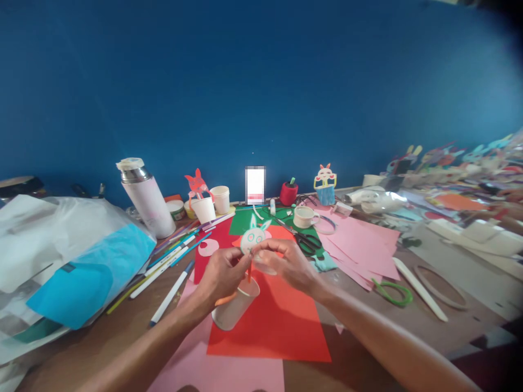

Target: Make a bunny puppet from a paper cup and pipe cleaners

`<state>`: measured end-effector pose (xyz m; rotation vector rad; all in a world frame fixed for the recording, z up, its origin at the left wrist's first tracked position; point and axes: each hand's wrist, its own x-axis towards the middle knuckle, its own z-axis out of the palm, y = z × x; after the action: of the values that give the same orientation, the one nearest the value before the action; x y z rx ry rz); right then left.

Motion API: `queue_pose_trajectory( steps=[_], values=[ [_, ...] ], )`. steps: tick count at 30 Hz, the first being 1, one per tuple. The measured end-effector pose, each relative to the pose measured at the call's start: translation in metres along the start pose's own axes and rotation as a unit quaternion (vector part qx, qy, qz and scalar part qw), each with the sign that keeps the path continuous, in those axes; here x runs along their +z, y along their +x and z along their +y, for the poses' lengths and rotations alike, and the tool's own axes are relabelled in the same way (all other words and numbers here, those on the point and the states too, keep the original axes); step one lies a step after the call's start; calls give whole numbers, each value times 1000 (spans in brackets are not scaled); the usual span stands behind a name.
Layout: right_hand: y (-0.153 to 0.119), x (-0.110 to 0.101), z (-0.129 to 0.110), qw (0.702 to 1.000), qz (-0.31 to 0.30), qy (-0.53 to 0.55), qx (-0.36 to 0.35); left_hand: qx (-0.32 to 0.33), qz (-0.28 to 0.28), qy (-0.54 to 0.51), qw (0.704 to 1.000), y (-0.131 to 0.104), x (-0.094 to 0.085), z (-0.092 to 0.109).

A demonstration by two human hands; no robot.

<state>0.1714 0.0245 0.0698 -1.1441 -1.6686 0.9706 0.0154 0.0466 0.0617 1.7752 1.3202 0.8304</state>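
Note:
A white paper rabbit head [252, 238] with green-outlined ears and round eyes stands upright between my hands. My left hand [226, 272] pinches its lower edge from the left. From the right, my right hand [286, 264] closes its fingers at the same lower edge, and the fingertips of both hands nearly meet. An orange strip runs down from the fingers into a white paper cup [236, 306], which leans on red paper [273, 321]. Another orange piece sticks out at the cup's left side. The fingers hide how head and strip join.
Markers [171, 294] and a white flask [147, 201] are at the left, beside plastic bags [81, 261]. Black scissors [306, 239], a mug [304, 216] and pink sheets [359, 239] lie right of centre. Finished paper figures [326, 188] stand behind.

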Motion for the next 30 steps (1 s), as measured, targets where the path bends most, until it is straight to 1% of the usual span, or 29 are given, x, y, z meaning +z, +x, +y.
queue_pose_trajectory(
  steps=[4, 9, 13, 16, 18, 20, 22, 23, 25, 28, 30],
  values=[
    [-1, 1, 1, 1000, 1, -7, 5, -8, -3, 3, 1000, 0, 1, 1],
    [-1, 2, 2, 1000, 3, -14, -12, -6, -7, 5, 1000, 0, 0, -2],
    [-1, 2, 1, 1000, 1, -20, -15, -5, -12, -12, 1000, -1, 1, -3],
    [-2, 2, 1, 999, -6, -26, -21, 0, -16, -35, 999, 0, 0, -4],
    [-2, 0, 3, 998, -6, -40, -38, -2, -20, -66, 998, 4, -1, -7],
    [1, -4, 8, 994, 15, -86, -70, -22, -22, -120, 992, 10, -4, -13],
    [5, -11, 17, 976, 61, -176, -115, -58, -31, -182, 981, 17, -7, -21],
    [8, -14, 23, 957, 90, -238, -140, -88, -35, -225, 970, 20, -9, -24],
    [15, -22, 38, 909, 123, -355, -180, -125, -21, -278, 952, 25, -12, -30],
    [24, -31, 62, 847, 131, -481, -185, -142, -21, -328, 934, 29, -14, -35],
    [28, -36, 74, 822, 126, -525, -181, -135, -29, -340, 930, 30, -15, -37]
  ],
)
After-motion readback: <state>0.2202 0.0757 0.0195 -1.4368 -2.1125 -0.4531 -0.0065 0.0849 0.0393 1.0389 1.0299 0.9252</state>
